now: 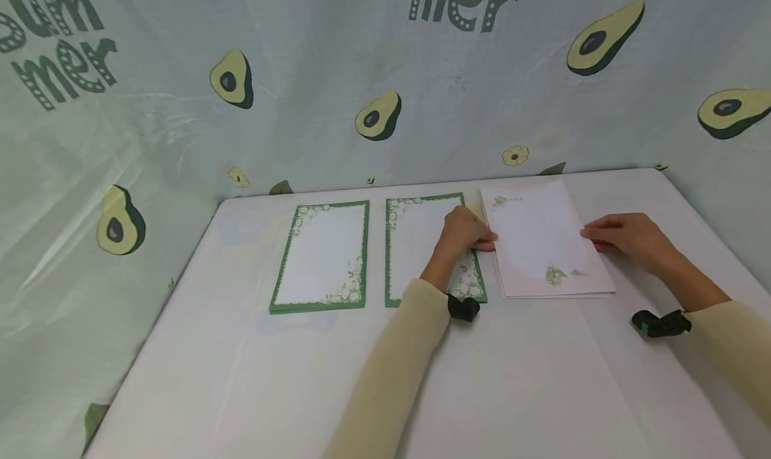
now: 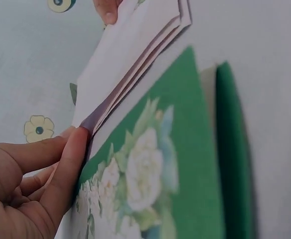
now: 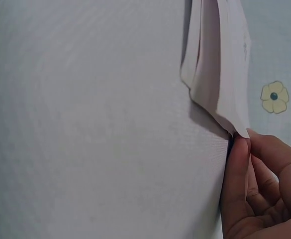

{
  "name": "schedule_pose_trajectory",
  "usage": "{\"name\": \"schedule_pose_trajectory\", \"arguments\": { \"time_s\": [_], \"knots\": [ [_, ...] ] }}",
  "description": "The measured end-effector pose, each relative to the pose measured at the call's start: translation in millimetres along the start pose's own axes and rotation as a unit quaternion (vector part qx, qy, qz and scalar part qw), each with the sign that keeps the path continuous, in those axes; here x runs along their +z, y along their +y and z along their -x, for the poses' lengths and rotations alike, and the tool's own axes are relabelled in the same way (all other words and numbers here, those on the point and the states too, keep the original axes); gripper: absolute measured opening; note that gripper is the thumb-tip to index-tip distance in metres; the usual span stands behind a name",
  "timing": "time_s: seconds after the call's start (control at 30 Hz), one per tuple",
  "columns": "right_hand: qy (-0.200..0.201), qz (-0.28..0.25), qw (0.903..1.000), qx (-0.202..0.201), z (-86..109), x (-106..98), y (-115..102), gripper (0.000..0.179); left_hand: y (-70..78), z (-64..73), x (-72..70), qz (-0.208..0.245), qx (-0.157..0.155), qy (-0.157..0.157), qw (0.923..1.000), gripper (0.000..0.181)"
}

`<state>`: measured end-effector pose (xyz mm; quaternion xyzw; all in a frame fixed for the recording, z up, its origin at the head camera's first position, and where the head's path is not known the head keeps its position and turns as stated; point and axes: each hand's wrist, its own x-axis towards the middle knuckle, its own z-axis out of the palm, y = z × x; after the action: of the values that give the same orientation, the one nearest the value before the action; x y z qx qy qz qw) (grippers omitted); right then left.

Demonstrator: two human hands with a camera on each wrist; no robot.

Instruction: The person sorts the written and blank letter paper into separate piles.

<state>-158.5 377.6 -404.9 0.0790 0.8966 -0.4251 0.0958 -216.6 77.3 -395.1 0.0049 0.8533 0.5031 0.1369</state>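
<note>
A stack of pale pink sheets of paper (image 1: 539, 238) with small leaf prints lies at the right of the row. My left hand (image 1: 465, 230) pinches its left edge between thumb and fingers; the left wrist view shows that pinch (image 2: 36, 184) close up. On the opposite edge, the thumb and fingers of my right hand (image 1: 626, 239) pinch the paper. The sheets look slightly fanned in the right wrist view, where the paper (image 3: 230, 64) bends near the fingertips. Beneath my left forearm lies a green-bordered floral sheet stack (image 1: 415, 245), partly hidden.
Another green-bordered floral stack (image 1: 328, 258) lies farther left. All three stacks lie on a white table (image 1: 289, 379). A cloth with avocado prints (image 1: 301, 138) hangs behind and at the sides. A black wrist camera (image 1: 661, 324) sits at my right cuff.
</note>
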Motion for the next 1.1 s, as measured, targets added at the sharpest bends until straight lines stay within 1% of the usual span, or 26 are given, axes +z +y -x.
{"name": "schedule_pose_trajectory", "arguments": {
  "time_s": [0.03,0.07,0.13,0.2,0.27,0.33,0.4,0.43,0.5,0.6,0.73,0.8,0.87,0.97,1.0,1.1],
  "knots": [
    [0.000,0.001,1.0000,0.001,0.3,0,0,0.067,0.6,0.0,0.0,0.001,-0.002,-0.003,1.0000,0.012],
    [0.000,0.002,1.0000,0.003,0.6,0,1,0.068,1.5,0.2,0.1,-0.008,-0.002,-0.004,1.0000,0.012],
    [0.002,0.004,1.0000,0.008,1.7,1,1,0.069,3.7,0.4,0.9,-0.044,0.001,-0.002,0.9990,0.013],
    [0.007,0.009,0.9999,0.010,2.7,3,1,0.068,6.6,0.3,2.5,-0.090,0.006,0.010,0.9959,0.016],
    [0.012,0.014,0.9998,0.009,3.6,4,1,0.068,10.3,1.2,4.0,-0.131,0.011,0.022,0.9911,0.018],
    [0.018,0.019,0.9996,0.008,4.9,5,0,0.065,14.0,3.2,4.9,-0.134,0.014,0.020,0.9907,0.018],
    [0.021,0.022,0.9995,0.005,6.0,5,-1,0.062,17.4,6.5,4.8,-0.123,0.018,0.011,0.9921,0.016],
    [0.022,0.023,0.9995,0.004,6.5,5,-1,0.061,19.0,8.5,4.2,-0.125,0.021,0.007,0.9918,0.015],
    [0.024,0.023,0.9994,-0.001,6.7,5,-3,0.060,21.8,12.7,1.9,-0.126,0.030,-0.002,0.9916,0.018],
    [0.031,0.032,0.9990,-0.008,6.3,4,-5,0.059,25.6,19.6,-5.0,-0.142,0.047,-0.014,0.9887,0.026],
    [0.038,0.061,0.9973,-0.016,5.0,5,-8,0.057,26.8,27.9,-22.1,-0.185,0.080,-0.025,0.9792,0.030],
    [0.037,0.087,0.9952,-0.024,4.4,4,-10,0.054,24.2,30.4,-33.5,-0.205,0.094,-0.029,0.9739,0.031],
    [0.039,0.120,0.9912,-0.039,4.4,3,-13,0.051,19.6,32.5,-47.5,-0.222,0.108,-0.031,0.9686,0.031],
    [0.046,0.157,0.9842,-0.069,5.8,2,-21,0.046,9.5,34.5,-69.4,-0.231,0.128,-0.033,0.9640,0.031],
    [0.049,0.164,0.9819,-0.080,6.5,1,-25,0.045,5.5,35.0,-76.7,-0.228,0.135,-0.032,0.9637,0.031],
    [0.041,0.170,0.9781,-0.113,8.2,2,-44,0.039,-3.9,38.3,-99.2,-0.231,0.146,-0.029,0.9614,0.030]
  ]
}}
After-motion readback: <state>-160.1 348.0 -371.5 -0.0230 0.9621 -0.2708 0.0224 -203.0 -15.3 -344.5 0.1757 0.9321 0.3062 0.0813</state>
